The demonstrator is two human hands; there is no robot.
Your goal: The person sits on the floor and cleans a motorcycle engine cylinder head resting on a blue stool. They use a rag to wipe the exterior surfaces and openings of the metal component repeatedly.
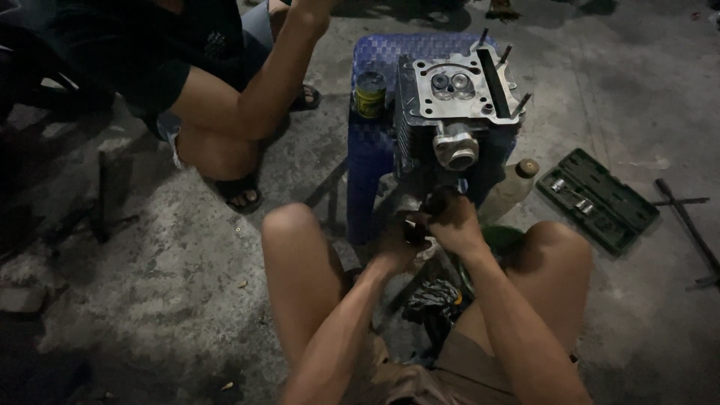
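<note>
A grey metal engine cylinder head (455, 97) with studs stands on a blue plastic stool (371, 142). Just below its round port, my left hand (399, 238) and my right hand (452, 223) meet between my knees. Both are closed around a small dark part (417, 225) that is too dim to identify. A small yellow-and-dark can (370, 94) sits on the stool to the left of the cylinder head.
Another person squats at the upper left, one arm (266, 82) reaching up past the stool. A pale plastic bottle (510, 187) leans beside the stool. An open green socket case (598, 199) and a cross wrench (686, 217) lie on the concrete at right. Dark rags (435, 300) lie between my legs.
</note>
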